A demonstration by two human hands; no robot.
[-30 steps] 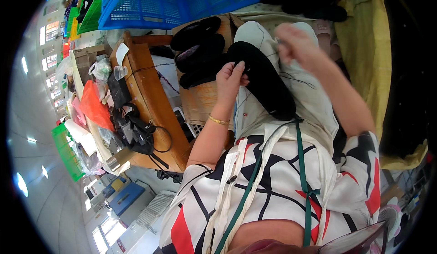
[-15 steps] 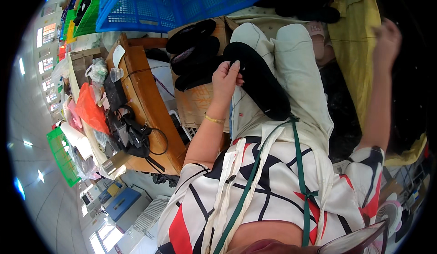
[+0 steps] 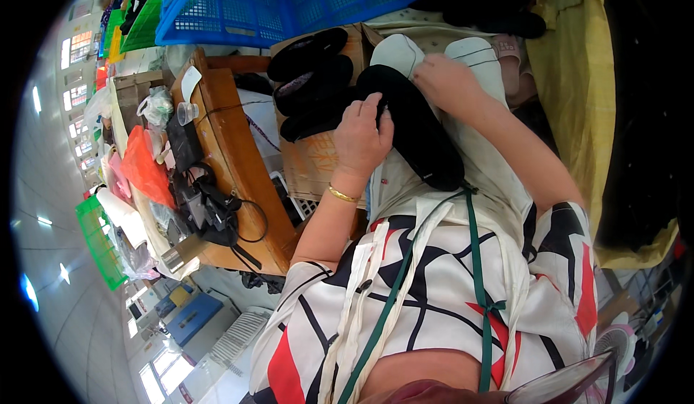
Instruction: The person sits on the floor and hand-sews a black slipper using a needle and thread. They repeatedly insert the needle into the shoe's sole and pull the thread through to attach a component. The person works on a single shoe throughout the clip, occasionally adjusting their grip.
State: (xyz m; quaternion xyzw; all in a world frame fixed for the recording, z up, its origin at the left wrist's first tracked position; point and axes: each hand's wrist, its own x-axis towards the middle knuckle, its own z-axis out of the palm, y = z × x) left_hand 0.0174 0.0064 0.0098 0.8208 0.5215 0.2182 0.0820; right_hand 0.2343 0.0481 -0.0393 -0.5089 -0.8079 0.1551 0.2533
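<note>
A black cloth shoe (image 3: 423, 140) lies across my lap on a white apron (image 3: 481, 158), its near end by a green tie. My left hand (image 3: 363, 133) grips the shoe's left side near the far end, the thumb and fingers bent around a small pale spot. My right hand (image 3: 447, 82) is at the far right edge of the shoe with its fingers pinched together. What the pinch holds is too small to make out. A thin dark thread (image 3: 481, 62) crosses the white cloth over my knee beside that hand.
Several black shoes (image 3: 314, 78) rest on a cardboard box (image 3: 311, 162) at left, by a wooden table (image 3: 231, 165) bearing a black bag (image 3: 210, 205). A blue crate (image 3: 289, 6) stands beyond. Yellow cloth (image 3: 571, 115) hangs at right, next to a large dark area.
My right hand has come in from the far right to the shoe's far end. My left hand stays on the shoe, its fingers shifted slightly. The shoe has hardly moved.
</note>
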